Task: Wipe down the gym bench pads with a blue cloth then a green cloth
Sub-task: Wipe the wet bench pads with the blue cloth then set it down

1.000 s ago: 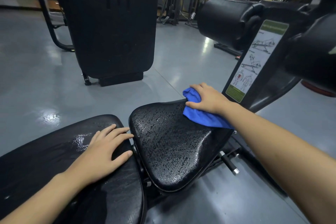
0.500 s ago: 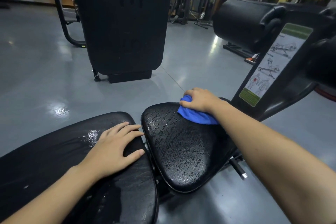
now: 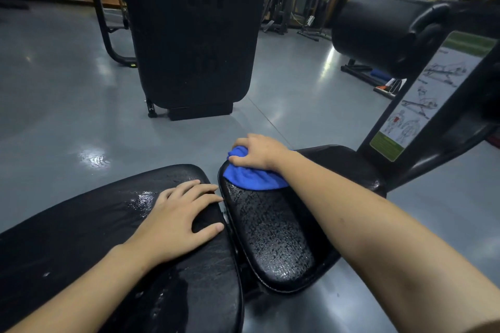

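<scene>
Two black bench pads lie below me. The small seat pad [image 3: 273, 235] on the right is beaded with wet droplets. My right hand [image 3: 257, 153] grips a bunched blue cloth [image 3: 253, 177] and presses it on the seat pad's far left corner. The long back pad [image 3: 81, 238] on the left has a wet sheen near its far end. My left hand [image 3: 181, 220] rests flat on that pad's right end, fingers spread, holding nothing. No green cloth is in view.
A black upright machine shroud [image 3: 194, 35] stands on the grey floor ahead. A black roller pad [image 3: 378, 32] and a post with an exercise chart sticker [image 3: 422, 100] rise at the right. Racks and frames fill the far background.
My right hand has slid the blue cloth leftward across the seat pad, from its far right side to its far left corner. My left hand has stayed on the back pad.
</scene>
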`<move>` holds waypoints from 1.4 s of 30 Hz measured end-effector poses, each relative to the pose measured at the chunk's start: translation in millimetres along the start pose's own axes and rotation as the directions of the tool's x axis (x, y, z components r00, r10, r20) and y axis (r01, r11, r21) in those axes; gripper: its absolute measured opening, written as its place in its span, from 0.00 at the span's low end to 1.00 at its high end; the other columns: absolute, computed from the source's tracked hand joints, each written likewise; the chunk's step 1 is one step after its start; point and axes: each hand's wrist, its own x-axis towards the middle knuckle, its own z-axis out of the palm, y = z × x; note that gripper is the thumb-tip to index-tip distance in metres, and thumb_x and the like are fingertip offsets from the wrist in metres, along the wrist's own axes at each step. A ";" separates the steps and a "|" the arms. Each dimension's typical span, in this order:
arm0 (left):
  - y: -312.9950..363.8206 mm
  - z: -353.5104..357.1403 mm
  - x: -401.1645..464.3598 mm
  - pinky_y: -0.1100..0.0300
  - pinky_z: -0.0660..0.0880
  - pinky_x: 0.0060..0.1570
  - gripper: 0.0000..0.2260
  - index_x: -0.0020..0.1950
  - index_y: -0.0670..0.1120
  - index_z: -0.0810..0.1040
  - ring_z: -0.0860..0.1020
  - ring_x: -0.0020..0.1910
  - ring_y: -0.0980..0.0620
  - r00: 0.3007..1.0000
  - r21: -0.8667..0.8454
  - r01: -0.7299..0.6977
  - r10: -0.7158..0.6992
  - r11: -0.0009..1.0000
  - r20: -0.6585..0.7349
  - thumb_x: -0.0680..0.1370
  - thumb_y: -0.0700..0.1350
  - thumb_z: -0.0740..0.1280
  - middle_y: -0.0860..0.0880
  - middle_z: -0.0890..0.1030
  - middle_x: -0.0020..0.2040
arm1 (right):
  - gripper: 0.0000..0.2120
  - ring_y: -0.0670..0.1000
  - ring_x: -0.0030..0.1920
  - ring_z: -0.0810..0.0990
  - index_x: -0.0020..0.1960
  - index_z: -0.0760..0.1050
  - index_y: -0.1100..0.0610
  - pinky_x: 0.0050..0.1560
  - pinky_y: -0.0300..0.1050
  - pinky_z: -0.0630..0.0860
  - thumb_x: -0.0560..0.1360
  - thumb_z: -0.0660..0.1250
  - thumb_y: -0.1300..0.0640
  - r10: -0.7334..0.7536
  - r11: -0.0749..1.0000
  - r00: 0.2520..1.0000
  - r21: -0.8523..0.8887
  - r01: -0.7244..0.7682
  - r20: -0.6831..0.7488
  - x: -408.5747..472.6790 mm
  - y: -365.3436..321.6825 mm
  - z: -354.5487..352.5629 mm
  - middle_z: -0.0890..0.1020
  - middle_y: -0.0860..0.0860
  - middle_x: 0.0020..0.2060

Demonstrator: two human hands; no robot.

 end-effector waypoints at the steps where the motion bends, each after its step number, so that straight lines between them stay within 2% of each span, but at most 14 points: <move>1: 0.1 0.2 0.1 0.52 0.55 0.72 0.27 0.71 0.65 0.68 0.55 0.78 0.60 1.000 0.005 0.001 -0.001 1.000 0.003 0.75 0.73 0.53 0.69 0.61 0.75 | 0.19 0.54 0.54 0.76 0.58 0.75 0.40 0.50 0.50 0.71 0.73 0.61 0.33 0.002 1.000 1.000 0.006 -0.002 -0.011 -2.1 4.5 -1.2 0.74 0.48 0.50; 7: -0.8 0.5 0.6 0.51 0.56 0.72 0.26 0.71 0.65 0.69 0.56 0.77 0.60 1.000 -0.009 -0.009 0.008 1.000 -0.006 0.75 0.73 0.55 0.70 0.62 0.74 | 0.21 0.54 0.53 0.78 0.56 0.76 0.41 0.50 0.50 0.75 0.69 0.59 0.33 0.126 0.992 0.991 -0.001 -0.126 -0.040 -27.1 58.9 -22.8 0.81 0.47 0.52; 12: -1.2 -1.7 1.2 0.54 0.54 0.71 0.28 0.70 0.66 0.69 0.55 0.76 0.62 1.000 -0.021 -0.005 0.005 1.000 0.006 0.74 0.74 0.54 0.71 0.61 0.73 | 0.22 0.54 0.55 0.77 0.57 0.76 0.39 0.54 0.52 0.74 0.67 0.57 0.32 0.217 0.976 0.972 -0.011 -0.218 -0.094 -64.0 116.5 -47.8 0.79 0.48 0.53; 16: -0.1 -2.8 0.6 0.54 0.54 0.71 0.28 0.71 0.66 0.68 0.54 0.77 0.62 1.000 -0.013 0.001 -0.001 1.000 0.016 0.74 0.75 0.53 0.72 0.60 0.74 | 0.23 0.55 0.55 0.77 0.58 0.76 0.40 0.52 0.50 0.72 0.68 0.58 0.33 0.241 0.971 0.963 0.040 -0.237 -0.118 -69.5 124.4 -48.8 0.77 0.50 0.53; 20: 1.0 -4.8 -0.3 0.55 0.53 0.70 0.29 0.71 0.66 0.68 0.54 0.77 0.62 1.000 -0.027 0.009 -0.008 1.000 0.016 0.73 0.74 0.52 0.70 0.60 0.74 | 0.19 0.56 0.56 0.77 0.60 0.76 0.43 0.50 0.47 0.68 0.74 0.61 0.36 0.232 0.972 0.969 -0.013 -0.234 -0.086 -63.8 107.7 -43.4 0.75 0.52 0.56; 26: 2.6 -5.1 -4.5 0.56 0.54 0.72 0.31 0.74 0.63 0.65 0.57 0.76 0.62 0.999 -0.064 0.023 -0.025 0.998 -0.036 0.73 0.74 0.55 0.66 0.62 0.75 | 0.21 0.57 0.58 0.77 0.65 0.73 0.42 0.55 0.51 0.73 0.76 0.61 0.36 0.121 0.993 0.991 0.003 -0.121 -0.058 -41.6 41.2 -16.1 0.74 0.52 0.59; 29: 1.4 -6.3 -5.7 0.56 0.59 0.73 0.33 0.74 0.59 0.65 0.60 0.75 0.59 0.997 -0.083 0.041 -0.046 0.996 -0.057 0.73 0.73 0.58 0.62 0.62 0.75 | 0.22 0.56 0.59 0.76 0.66 0.72 0.43 0.58 0.52 0.73 0.75 0.61 0.37 0.041 0.999 0.997 -0.014 -0.042 -0.061 -29.4 3.0 -3.3 0.73 0.52 0.61; 34: -1.4 -6.5 -6.5 0.55 0.66 0.70 0.35 0.72 0.54 0.69 0.63 0.73 0.57 0.994 -0.109 0.071 -0.080 0.992 -0.072 0.71 0.73 0.62 0.59 0.64 0.73 | 0.22 0.55 0.60 0.72 0.66 0.73 0.45 0.57 0.52 0.73 0.75 0.62 0.39 -0.124 0.991 0.991 -0.053 0.122 -0.045 -22.8 -43.6 15.7 0.71 0.51 0.60; 37: -2.9 -7.9 -7.2 0.57 0.68 0.66 0.34 0.71 0.54 0.68 0.62 0.72 0.59 0.994 -0.118 0.081 -0.089 0.990 -0.069 0.71 0.72 0.64 0.60 0.64 0.71 | 0.21 0.53 0.61 0.71 0.64 0.76 0.46 0.56 0.48 0.71 0.74 0.65 0.42 -0.230 0.969 0.973 -0.100 0.226 -0.022 -25.3 -58.7 22.2 0.73 0.49 0.61; 42: -5.6 -11.2 -9.6 0.57 0.70 0.62 0.33 0.70 0.54 0.67 0.63 0.70 0.60 0.994 -0.154 0.096 -0.104 0.983 -0.044 0.71 0.71 0.66 0.61 0.63 0.69 | 0.31 0.51 0.58 0.74 0.63 0.76 0.46 0.55 0.52 0.75 0.64 0.56 0.35 -0.271 0.959 0.963 -0.078 0.271 0.005 -34.1 -60.9 21.6 0.74 0.46 0.58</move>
